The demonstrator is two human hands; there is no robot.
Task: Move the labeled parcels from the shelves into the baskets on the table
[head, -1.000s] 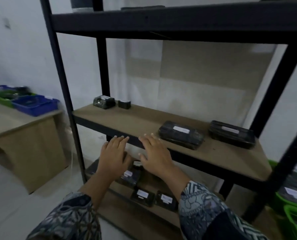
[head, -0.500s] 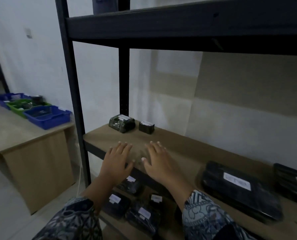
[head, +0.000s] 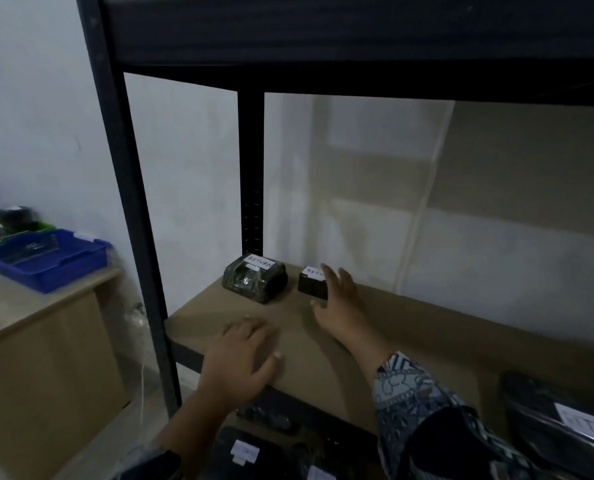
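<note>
Black parcel (head: 311,288), just beside right hand (head: 341,306)

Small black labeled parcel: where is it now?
Head view: the small black parcel sits back left on the shelf, just right of the bigger RETURN parcel, the right hand spread beside it.

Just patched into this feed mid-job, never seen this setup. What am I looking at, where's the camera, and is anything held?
No machine here: a person's two bare hands, filmed by one wide camera worn on the head, looking down. On the shelf board sit two parcels labelled RETURN: a wrapped parcel and a small black parcel. The right hand, fingers spread, is at the small one, not gripping it; the left hand lies flat on the board. Nothing is held. A blue basket stands on the table, left.
</note>
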